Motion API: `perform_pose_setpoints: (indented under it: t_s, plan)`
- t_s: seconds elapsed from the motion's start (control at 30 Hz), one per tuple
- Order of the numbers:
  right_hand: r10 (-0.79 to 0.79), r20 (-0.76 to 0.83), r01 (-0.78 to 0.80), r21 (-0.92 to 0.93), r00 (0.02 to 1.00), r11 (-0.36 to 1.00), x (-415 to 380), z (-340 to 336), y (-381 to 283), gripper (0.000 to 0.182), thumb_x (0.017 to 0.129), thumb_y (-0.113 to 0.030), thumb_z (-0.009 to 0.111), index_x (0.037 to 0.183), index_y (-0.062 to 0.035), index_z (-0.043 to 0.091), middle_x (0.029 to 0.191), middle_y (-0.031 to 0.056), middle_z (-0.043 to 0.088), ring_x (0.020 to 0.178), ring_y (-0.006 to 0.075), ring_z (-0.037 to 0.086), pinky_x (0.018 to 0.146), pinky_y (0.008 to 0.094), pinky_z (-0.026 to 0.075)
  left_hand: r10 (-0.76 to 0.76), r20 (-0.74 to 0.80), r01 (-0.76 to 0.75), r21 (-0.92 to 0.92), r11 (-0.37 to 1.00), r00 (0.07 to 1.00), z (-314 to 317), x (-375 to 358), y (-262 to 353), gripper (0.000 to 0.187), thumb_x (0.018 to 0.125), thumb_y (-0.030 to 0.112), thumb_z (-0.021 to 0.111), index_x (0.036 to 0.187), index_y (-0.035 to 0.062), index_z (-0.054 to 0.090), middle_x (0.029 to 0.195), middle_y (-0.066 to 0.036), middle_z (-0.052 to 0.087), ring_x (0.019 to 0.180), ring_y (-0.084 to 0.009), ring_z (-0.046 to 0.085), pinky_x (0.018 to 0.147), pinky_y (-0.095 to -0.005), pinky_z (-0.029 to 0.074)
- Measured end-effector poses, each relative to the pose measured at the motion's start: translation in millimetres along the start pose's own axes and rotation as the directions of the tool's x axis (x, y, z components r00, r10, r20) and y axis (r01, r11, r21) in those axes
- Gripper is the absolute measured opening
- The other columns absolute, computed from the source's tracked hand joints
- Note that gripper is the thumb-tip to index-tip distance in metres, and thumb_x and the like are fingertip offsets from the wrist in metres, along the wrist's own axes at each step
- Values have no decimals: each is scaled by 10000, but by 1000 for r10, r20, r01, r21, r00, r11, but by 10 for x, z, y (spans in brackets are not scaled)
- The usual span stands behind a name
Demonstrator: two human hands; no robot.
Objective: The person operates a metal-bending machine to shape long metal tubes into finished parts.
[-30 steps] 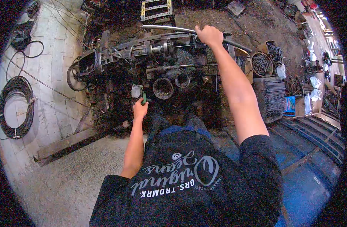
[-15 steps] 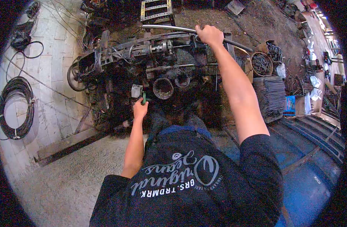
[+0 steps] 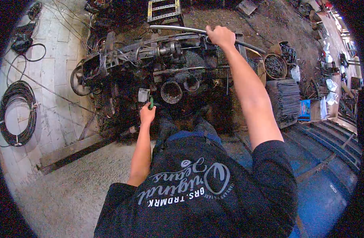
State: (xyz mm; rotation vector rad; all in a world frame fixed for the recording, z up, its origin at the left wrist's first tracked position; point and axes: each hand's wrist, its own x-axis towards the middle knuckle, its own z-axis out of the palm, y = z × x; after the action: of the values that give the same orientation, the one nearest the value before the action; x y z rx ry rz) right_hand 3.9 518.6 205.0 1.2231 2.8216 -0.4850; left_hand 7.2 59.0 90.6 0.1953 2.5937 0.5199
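So here's the bar [image 3: 176, 29], long and slim, running left to right along the far side of the machine [image 3: 164, 51], its right end nearer me than its left. My right grip [image 3: 221, 36] is wrapped over it, a bit right of the middle, fingers closed. It's bright on the left, dark on the right, and it looks bowed, though the wide lens may be doing that. I'd call it stiff metal, fairly weighty and hardly fragile; the dark stretch could be greasy, so a full-palm hold near the middle looks best, since far out at an end it would likely swing. Whether it's fixed to anything, I can't tell.

Nearer me and left, my left grip [image 3: 147, 115] is clasping a green handle [image 3: 152, 103] just beside a grey box [image 3: 143, 95]. That handle looks slim enough for thumb and fingers. Right of it sits a round tub [image 3: 162, 92]. Out past the bar's right end there's a bin [image 3: 265, 60] of metal pieces, with a rod stack [image 3: 288, 101] nearer me.
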Motion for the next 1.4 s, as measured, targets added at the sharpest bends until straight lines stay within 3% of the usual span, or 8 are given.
perform_pose_setpoints:
  t_s: [0.2, 0.47, 0.7, 0.87, 1.07, 1.4]
  plan:
    - [3, -10, -3, 21, 1000, 1000, -20, -12, -4, 639, 835, -564, 349, 891, -30, 695, 923, 203, 665, 880, 348, 645, 779, 444, 500, 37, -16, -37, 4, 999, 999, 35, 15, -45, 396, 780, 255, 645, 1129, 70, 616, 1074, -184, 627, 998, -345, 598, 850, -407, 472]
    - [4, -34, -4, 8, 999, 1000, 8, 28, 34, 638, 829, -581, 372, 895, -37, 699, 928, 201, 666, 885, 347, 645, 783, 449, 499, 49, -28, -49, 12, 999, 998, 85, 52, -102, 437, 779, 242, 647, 1145, 9, 593, 1077, -207, 620, 1009, -352, 593, 868, -398, 465]
    - [5, -27, -5, 4, 1000, 1000, 23, 37, 39, 639, 829, -587, 374, 888, -40, 699, 920, 201, 667, 880, 346, 646, 771, 442, 503, -6, 21, 7, -12, 1000, 1000, 30, 36, -53, 436, 779, 246, 650, 1150, 23, 596, 1066, -214, 622, 995, -352, 600, 862, -401, 471]
    - [-3, -40, 3, 10, 999, 1000, 9, 27, 52, 639, 831, -584, 371, 870, -35, 697, 907, 202, 667, 871, 352, 645, 755, 446, 506, 46, -8, -46, 18, 999, 999, 34, 26, -38, 446, 781, 260, 651, 1165, 42, 592, 1063, -204, 628, 988, -350, 603, 861, -405, 474]
    - [-6, -49, 7, 7, 999, 1000, 15, 30, 50, 637, 829, -583, 376, 886, -34, 695, 928, 212, 661, 893, 356, 642, 780, 449, 500, 3, 0, -3, 58, 998, 1000, 20, 23, 0, 446, 786, 270, 647, 1163, 39, 592, 1073, -198, 625, 989, -347, 603, 860, -410, 472]
    - [-3, -16, 4, 18, 1000, 1000, 18, 28, 63, 634, 826, -593, 390, 891, -42, 696, 947, 203, 662, 900, 353, 640, 781, 444, 499, 44, -29, -44, 5, 999, 999, 71, 45, -72, 411, 801, 274, 625, 1135, 35, 603, 1039, -212, 629, 970, -368, 600, 842, -412, 470]
